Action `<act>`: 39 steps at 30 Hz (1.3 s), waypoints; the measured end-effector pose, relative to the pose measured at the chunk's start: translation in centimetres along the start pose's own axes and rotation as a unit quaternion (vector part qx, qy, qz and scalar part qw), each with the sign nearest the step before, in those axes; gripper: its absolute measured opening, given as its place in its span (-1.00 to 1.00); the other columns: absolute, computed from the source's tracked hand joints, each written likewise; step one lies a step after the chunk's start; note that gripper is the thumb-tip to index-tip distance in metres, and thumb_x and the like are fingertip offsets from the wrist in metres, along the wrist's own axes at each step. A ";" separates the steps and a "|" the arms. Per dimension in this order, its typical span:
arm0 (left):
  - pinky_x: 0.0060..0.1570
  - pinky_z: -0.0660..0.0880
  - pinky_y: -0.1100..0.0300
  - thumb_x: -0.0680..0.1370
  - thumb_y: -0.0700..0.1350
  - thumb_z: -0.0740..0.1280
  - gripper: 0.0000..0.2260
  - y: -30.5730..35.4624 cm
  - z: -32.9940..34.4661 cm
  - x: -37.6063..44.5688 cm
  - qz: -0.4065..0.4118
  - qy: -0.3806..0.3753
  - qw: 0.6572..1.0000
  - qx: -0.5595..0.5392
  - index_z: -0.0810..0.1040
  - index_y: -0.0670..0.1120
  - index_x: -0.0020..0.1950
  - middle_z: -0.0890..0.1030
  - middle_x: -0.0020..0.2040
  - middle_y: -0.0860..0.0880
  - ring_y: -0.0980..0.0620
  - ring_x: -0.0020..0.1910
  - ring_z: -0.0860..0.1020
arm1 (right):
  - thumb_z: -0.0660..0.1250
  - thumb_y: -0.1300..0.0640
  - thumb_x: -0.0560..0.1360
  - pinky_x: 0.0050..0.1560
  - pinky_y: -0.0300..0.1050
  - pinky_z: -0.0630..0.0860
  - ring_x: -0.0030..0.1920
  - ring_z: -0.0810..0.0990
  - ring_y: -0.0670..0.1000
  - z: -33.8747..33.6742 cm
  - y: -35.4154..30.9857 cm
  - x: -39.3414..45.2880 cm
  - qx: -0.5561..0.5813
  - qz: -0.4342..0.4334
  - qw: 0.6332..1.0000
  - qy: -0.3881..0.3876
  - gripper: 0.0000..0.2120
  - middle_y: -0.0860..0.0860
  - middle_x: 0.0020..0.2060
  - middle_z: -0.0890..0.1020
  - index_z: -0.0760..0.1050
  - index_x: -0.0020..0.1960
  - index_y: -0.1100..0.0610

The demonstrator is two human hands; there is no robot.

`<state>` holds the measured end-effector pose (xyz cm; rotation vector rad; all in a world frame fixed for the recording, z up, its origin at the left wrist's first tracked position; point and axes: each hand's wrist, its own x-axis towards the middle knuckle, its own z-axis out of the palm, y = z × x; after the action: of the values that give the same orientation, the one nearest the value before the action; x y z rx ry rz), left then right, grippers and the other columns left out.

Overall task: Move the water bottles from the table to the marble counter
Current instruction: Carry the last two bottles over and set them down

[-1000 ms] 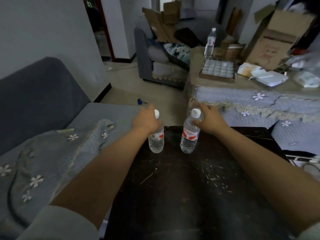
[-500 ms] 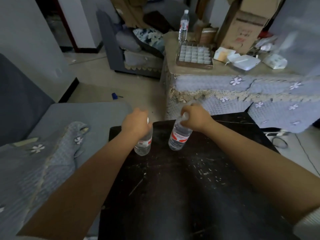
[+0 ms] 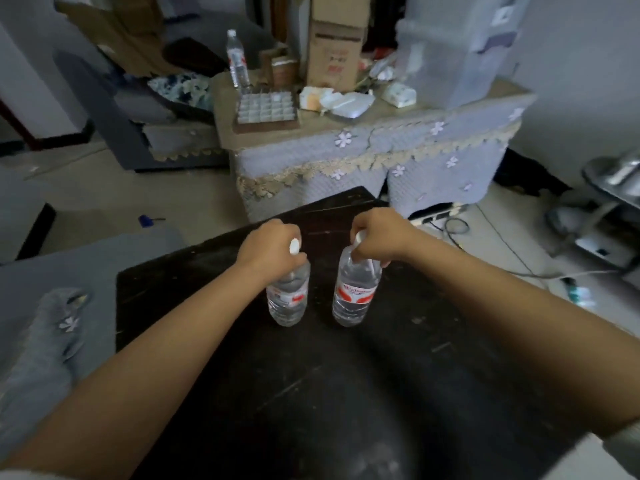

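Status: early stage; no bottle delivered from this grasp.

Left hand (image 3: 268, 249): fingers curled round the neck of the left water bottle (image 3: 289, 297), just under its white cap, which shows beside the knuckles. Right hand (image 3: 377, 233): fingers curled round the neck and cap of the right water bottle (image 3: 356, 294). Both grips appear firm, though the fingertips themselves are hidden behind the knuckles.

Location of items: both bottles are upright, side by side but apart, over the far part of the dark bench (image 3: 311, 393). Whether their bases rest on the surface or are just lifted off it cannot be told from this angle. Each is clear, nearly full, and carries a red and white label.

Destination: the marble counter cannot be identified with certainty. A cloth-draped bench (image 3: 363, 150) stands beyond the dark one and holds a third bottle (image 3: 238, 62), a compartment tray (image 3: 267, 107), a cardboard box (image 3: 334, 46) and a translucent plastic bin (image 3: 453, 53); its top, where bare, is pale and stone-like and may be the counter.

Assessment: grasping is done for both bottles. Lifting, carrying across and setting down remain. Free space near the tray looks limited, so placement will need care.
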<state>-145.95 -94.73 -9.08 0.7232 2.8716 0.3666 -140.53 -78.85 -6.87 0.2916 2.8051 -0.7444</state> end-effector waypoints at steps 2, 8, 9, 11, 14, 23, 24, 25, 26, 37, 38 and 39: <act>0.01 0.41 0.10 0.49 -0.06 0.36 -0.77 5.3 0.7 -1.1 0.038 -0.008 0.999 0.002 0.56 -0.12 0.11 0.50 0.15 -0.13 -0.10 0.14 0.50 | 0.39 0.22 0.40 -0.44 -0.23 0.51 -0.36 0.55 0.04 -2.0 3.9 -4.3 0.012 0.031 0.999 0.023 -0.79 0.08 -0.15 0.50 0.52 0.03 0.19; -0.07 0.36 0.17 0.46 -0.08 0.39 -0.82 21.3 3.4 -5.3 0.161 -0.044 0.986 0.011 0.59 -0.08 0.04 0.52 0.05 -0.08 -0.09 0.11 0.51 | 0.38 0.17 0.36 -0.42 -0.24 0.26 -0.22 0.47 0.05 -6.5 16.0 -18.6 -0.070 0.055 0.990 0.114 -0.77 -0.04 -0.41 0.38 0.58 0.02 0.18; -0.08 0.36 0.17 0.46 -0.09 0.39 -0.83 24.6 4.2 -6.2 0.188 -0.052 0.981 0.017 0.60 -0.07 0.03 0.52 0.01 -0.06 -0.08 0.09 0.52 | 0.39 0.16 0.36 -0.38 -0.21 0.26 -0.16 0.46 0.06 -7.3 18.3 -21.5 -0.078 0.070 0.986 0.132 -0.76 -0.04 -0.39 0.37 0.58 0.02 0.17; -0.12 0.37 0.17 0.47 -0.09 0.38 -0.85 30.2 5.4 -7.8 0.235 -0.067 0.969 0.032 0.60 -0.07 0.02 0.49 -0.08 -0.02 -0.06 0.04 0.52 | 0.39 0.14 0.35 -0.33 -0.20 0.29 -0.14 0.47 0.07 -8.6 22.2 -26.2 -0.073 0.105 0.980 0.152 -0.76 0.01 -0.31 0.44 0.58 0.01 0.16; -0.16 0.34 0.19 0.48 -0.09 0.37 -0.83 38.4 7.4 -10.0 0.295 -0.092 0.950 0.051 0.59 -0.08 0.04 0.42 -0.15 0.00 -0.04 -0.03 0.49 | 0.39 0.13 0.36 -0.41 -0.25 0.32 -0.22 0.50 0.05 -10.2 27.7 -32.7 -0.051 0.174 0.970 0.161 -0.75 0.04 -0.23 0.51 0.59 0.01 0.16; -0.28 0.31 0.24 0.49 -0.16 0.36 -0.81 60.5 14.1 -15.6 0.447 -0.151 0.877 0.091 0.58 -0.13 0.09 0.49 -0.10 -0.06 -0.09 -0.02 0.50 | 0.41 0.18 0.38 -0.43 -0.25 0.44 -0.39 0.57 0.06 -12.1 43.7 -49.3 0.069 0.363 0.908 0.199 -0.89 0.12 -0.22 0.57 0.51 -0.14 0.17; -0.22 0.32 0.25 0.49 -0.16 0.36 -0.80 62.7 14.9 -15.9 0.462 -0.154 0.868 0.096 0.58 -0.13 0.10 0.53 -0.01 -0.10 -0.09 0.04 0.51 | 0.41 0.20 0.38 -0.46 -0.26 0.45 -0.44 0.56 0.04 -12.1 45.2 -50.7 0.080 0.381 0.898 0.206 -0.88 0.14 -0.22 0.58 0.53 -0.12 0.20; -0.17 0.33 0.24 0.49 -0.16 0.37 -0.80 64.9 15.8 -16.1 0.477 -0.155 0.859 0.099 0.59 -0.13 0.10 0.55 0.06 -0.11 -0.08 0.09 0.52 | 0.41 0.20 0.38 -0.47 -0.26 0.46 -0.44 0.56 0.04 -12.3 46.8 -52.1 0.088 0.398 0.888 0.212 -0.85 0.15 -0.21 0.58 0.55 -0.08 0.23; -0.14 0.34 0.22 0.48 -0.16 0.37 -0.81 67.0 16.5 -16.1 0.489 -0.157 0.852 0.101 0.59 -0.12 0.09 0.57 0.09 -0.11 -0.07 0.11 0.52 | 0.41 0.21 0.38 -0.46 -0.26 0.47 -0.40 0.58 0.07 -12.5 48.2 -53.3 0.094 0.414 0.879 0.218 -0.81 0.15 -0.19 0.58 0.56 -0.04 0.26; -0.10 0.38 0.22 0.46 -0.22 0.36 -0.81 91.9 23.6 -14.5 0.609 -0.186 0.757 0.148 0.63 -0.10 0.05 0.61 0.11 -0.08 -0.06 0.12 0.54 | 0.40 0.24 0.41 -0.43 -0.30 0.47 -0.41 0.50 -0.02 -20.2 66.3 -63.7 0.150 0.529 0.804 0.228 -0.80 0.13 -0.10 0.53 0.53 0.02 0.25; -0.07 0.41 0.21 0.46 -0.23 0.36 -0.81 94.2 24.1 -14.3 0.620 -0.186 0.746 0.155 0.63 -0.10 0.05 0.61 0.11 -0.09 -0.07 0.11 0.54 | 0.40 0.24 0.41 -0.44 -0.31 0.46 -0.43 0.49 -0.04 -20.8 67.9 -64.6 0.151 0.538 0.797 0.230 -0.84 0.13 -0.10 0.53 0.51 -0.03 0.22; -0.04 0.44 0.18 0.45 -0.24 0.36 -0.81 96.4 24.7 -14.2 0.629 -0.189 0.736 0.162 0.63 -0.10 0.04 0.61 0.11 -0.09 -0.07 0.11 0.54 | 0.39 0.24 0.41 -0.43 -0.31 0.44 -0.43 0.48 -0.04 -21.4 69.5 -65.5 0.151 0.547 0.790 0.234 -0.85 0.13 -0.10 0.54 0.49 -0.05 0.21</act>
<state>-85.55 -14.48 -5.10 2.3855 1.6316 -0.1787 -64.33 -17.53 -3.61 2.1431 2.1785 -0.8230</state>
